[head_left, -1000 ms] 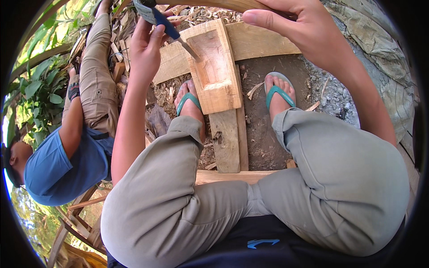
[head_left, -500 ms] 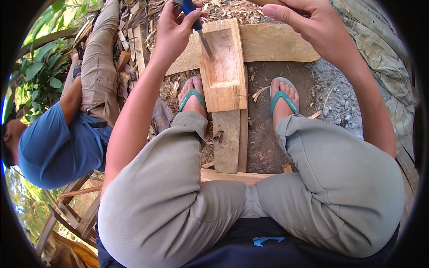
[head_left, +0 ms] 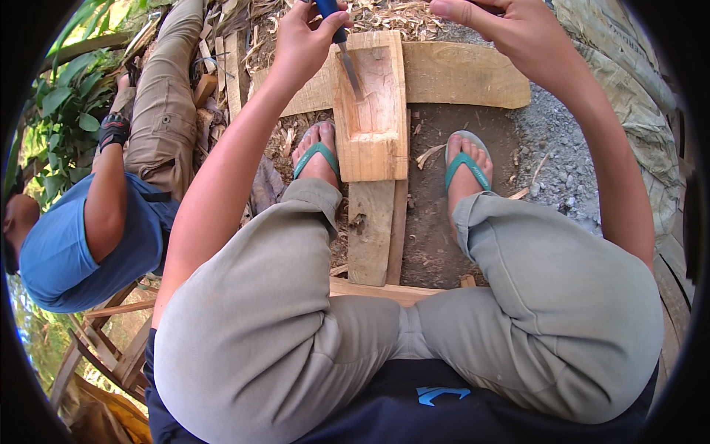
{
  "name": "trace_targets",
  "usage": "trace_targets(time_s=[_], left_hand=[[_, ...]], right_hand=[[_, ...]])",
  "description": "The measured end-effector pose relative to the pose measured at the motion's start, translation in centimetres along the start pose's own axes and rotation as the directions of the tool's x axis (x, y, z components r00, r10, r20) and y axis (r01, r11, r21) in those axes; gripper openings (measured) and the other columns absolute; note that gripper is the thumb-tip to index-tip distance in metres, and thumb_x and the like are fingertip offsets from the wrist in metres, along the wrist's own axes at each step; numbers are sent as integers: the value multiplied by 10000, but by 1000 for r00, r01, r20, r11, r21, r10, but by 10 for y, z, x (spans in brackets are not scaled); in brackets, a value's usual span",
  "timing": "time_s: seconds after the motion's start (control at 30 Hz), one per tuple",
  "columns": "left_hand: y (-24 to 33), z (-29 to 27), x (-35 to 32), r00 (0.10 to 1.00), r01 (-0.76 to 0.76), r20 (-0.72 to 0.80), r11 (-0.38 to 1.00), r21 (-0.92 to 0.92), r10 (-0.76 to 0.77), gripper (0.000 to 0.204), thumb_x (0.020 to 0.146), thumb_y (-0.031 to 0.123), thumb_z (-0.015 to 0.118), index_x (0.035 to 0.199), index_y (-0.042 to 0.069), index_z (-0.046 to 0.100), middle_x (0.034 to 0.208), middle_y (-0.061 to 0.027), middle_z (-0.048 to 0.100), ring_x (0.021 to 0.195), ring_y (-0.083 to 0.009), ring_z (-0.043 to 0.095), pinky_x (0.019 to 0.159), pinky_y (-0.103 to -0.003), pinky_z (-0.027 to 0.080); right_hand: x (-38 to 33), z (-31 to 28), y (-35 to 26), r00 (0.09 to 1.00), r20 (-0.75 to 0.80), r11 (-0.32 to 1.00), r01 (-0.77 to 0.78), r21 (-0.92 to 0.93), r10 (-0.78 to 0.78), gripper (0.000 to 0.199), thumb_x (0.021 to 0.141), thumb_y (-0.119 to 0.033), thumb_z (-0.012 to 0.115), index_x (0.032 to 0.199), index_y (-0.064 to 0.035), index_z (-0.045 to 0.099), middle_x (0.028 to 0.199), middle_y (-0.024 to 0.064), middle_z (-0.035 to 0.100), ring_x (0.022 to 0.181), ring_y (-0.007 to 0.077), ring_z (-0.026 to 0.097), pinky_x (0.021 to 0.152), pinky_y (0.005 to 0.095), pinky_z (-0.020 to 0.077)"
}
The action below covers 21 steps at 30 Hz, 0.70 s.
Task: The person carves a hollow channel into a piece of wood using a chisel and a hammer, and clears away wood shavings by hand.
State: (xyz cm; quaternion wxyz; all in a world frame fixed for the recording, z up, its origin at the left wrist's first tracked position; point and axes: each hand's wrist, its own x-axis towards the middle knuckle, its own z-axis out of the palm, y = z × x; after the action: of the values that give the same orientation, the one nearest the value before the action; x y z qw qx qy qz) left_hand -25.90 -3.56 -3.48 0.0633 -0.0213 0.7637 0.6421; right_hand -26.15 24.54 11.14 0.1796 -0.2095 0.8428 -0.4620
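My left hand (head_left: 305, 43) is closed round the blue handle of a chisel (head_left: 350, 70). Its metal blade slants down into a hollowed wooden block (head_left: 367, 161), the tip at the left part of the recess floor. The block has a rectangular hollow with rough, reddish cut faces. To the upper right, my right hand (head_left: 521, 33) is raised, fingers curled and partly cut off by the top edge. The wooden piece it gripped a moment ago is almost wholly beyond the frame now.
Under the block lie a crosswise plank (head_left: 466, 72) and a lengthwise board (head_left: 370, 240). My sandalled feet flank the block. Wood chips (head_left: 377, 18) litter the far ground; grey gravel (head_left: 555, 155) and sacking (head_left: 629, 111) are at right. Another person (head_left: 89, 229) in blue sits at left.
The chisel and my left hand have shifted slightly right and down, still over the hollow. My right hand has moved up a little, taking the wooden piece out of view. The other person's arm moved.
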Motion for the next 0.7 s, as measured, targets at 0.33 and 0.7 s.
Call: trace_targets(time_s=[0.33,0.7], left_hand=[[-7,19,-36,992,-30,124,993,117,15,328,1046,153,626,1325,-5,559,1203,-122,679,1007,-225,736,872,-343,625],[15,-1,-28,1000,-22,-20,987,-162,19,240,1033,76,606,1260,24,548,1027,-57,673,885,-156,694,753,-303,589]], right_hand=[[-4,0,10,999,26,991,-18,-133,21,332,996,-270,696,1197,-8,733,797,60,697,751,61,538,679,278,471],[-7,-2,8,992,-17,991,-124,-51,123,351,1005,-277,696,1234,-12,723,787,-6,664,751,47,530,672,261,460]])
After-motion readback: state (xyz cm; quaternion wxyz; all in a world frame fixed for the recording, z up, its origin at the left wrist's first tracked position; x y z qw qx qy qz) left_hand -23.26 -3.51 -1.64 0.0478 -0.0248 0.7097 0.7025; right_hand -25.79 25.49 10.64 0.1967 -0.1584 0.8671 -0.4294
